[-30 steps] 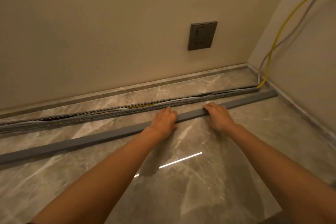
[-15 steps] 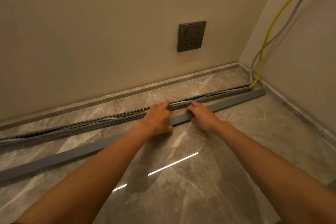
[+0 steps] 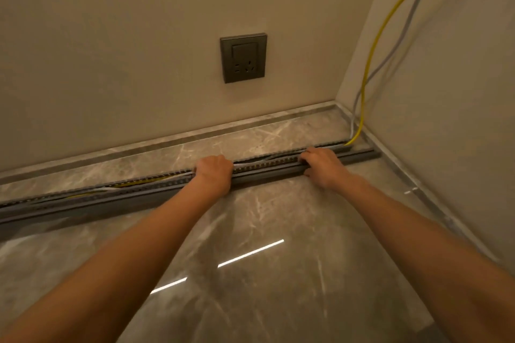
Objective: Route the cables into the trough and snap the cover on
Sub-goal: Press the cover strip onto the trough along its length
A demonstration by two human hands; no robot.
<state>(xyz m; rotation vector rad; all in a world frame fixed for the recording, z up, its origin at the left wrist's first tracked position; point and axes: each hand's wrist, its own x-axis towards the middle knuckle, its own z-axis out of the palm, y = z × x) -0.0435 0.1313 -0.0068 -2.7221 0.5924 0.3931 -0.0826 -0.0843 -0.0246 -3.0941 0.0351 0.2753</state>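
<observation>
A long grey slotted trough (image 3: pixel 267 162) lies on the marble floor, running from the left edge to the right corner. A yellow cable (image 3: pixel 374 44) and a grey cable (image 3: pixel 401 36) come down the right wall and lie inside the trough. The long grey cover (image 3: pixel 264 175) lies right against the trough's near side, parallel to it. My left hand (image 3: pixel 214 174) grips the cover near its middle, fingers curled over its far edge. My right hand (image 3: pixel 320 166) holds the cover further right, fingers reaching onto the trough.
A dark wall socket (image 3: pixel 243 58) sits on the back wall above the trough. A stone skirting (image 3: pixel 167 140) runs along both walls. The room corner closes off the right end. Glossy floor (image 3: pixel 250 259) spreads in front of me.
Both hands have slid the cover away from me until it lies against the trough. My right hand has moved further right along the cover. The camera has shifted right.
</observation>
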